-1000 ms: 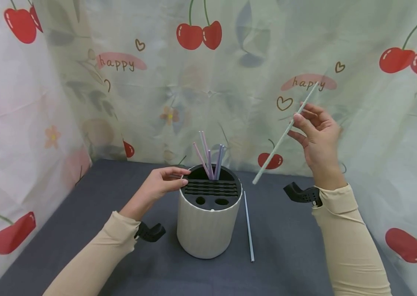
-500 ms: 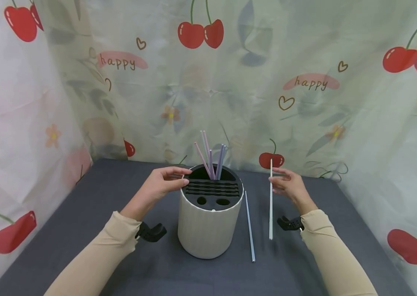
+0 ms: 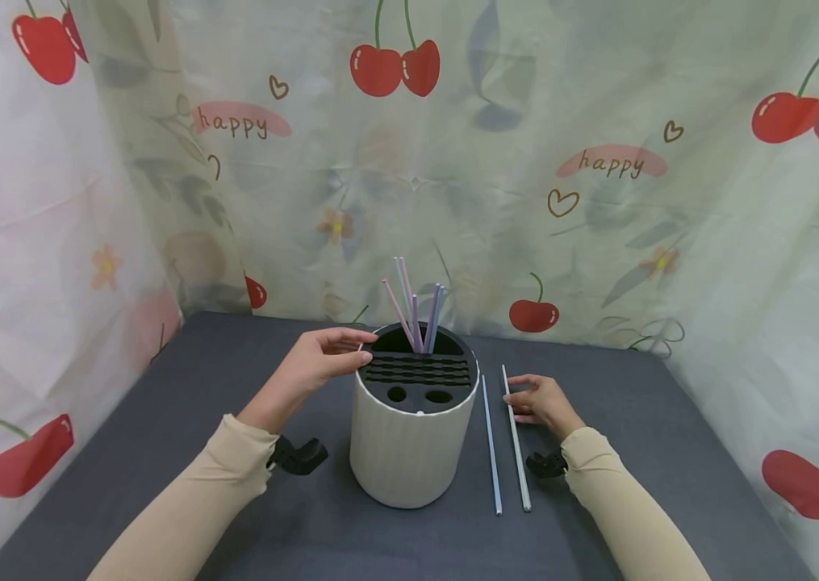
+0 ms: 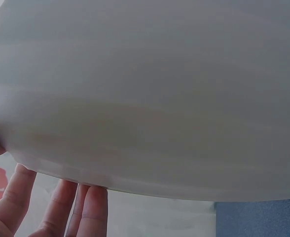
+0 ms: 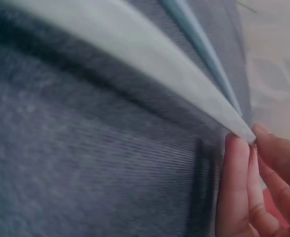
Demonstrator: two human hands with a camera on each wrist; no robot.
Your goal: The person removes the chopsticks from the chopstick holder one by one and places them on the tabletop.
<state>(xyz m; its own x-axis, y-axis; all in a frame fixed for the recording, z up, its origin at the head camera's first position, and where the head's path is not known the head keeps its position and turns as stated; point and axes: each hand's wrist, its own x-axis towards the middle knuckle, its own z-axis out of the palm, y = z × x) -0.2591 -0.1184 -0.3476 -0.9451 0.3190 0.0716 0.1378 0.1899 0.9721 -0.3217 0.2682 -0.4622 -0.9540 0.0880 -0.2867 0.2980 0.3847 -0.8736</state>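
Beside the cream round holder (image 3: pixel 409 452), my left hand (image 3: pixel 303 371) touches the rim with extended thumb and fingers. Fingers (image 4: pixel 93 210) lie along the pale wall in the left wrist view. My right hand (image 3: pixel 540 403) pinches the thin far end of a whitish, tapered chopstick (image 3: pixel 518 452), which lies low over the cloth at a slight slant. Whether its whole length touches the cloth I cannot tell. Parallel to it, a pale blue chopstick (image 3: pixel 491 452) lies between it and the holder. Several pink and purple sticks (image 3: pixel 416 319) stand in the holder's back compartment, their lower ends hidden.
A black insert (image 3: pixel 419 369) with wavy slots and two holes tops the holder. Dark grey cloth (image 3: pixel 293 524) covers the table. A cherry-print curtain (image 3: pixel 409 202) encloses the back and sides. Black wrist cameras are strapped over both sleeves (image 3: pixel 627 508).
My right hand has come down and leftward from high on the right, bringing the whitish chopstick to the cloth beside the blue one. The left hand stays at the rim.
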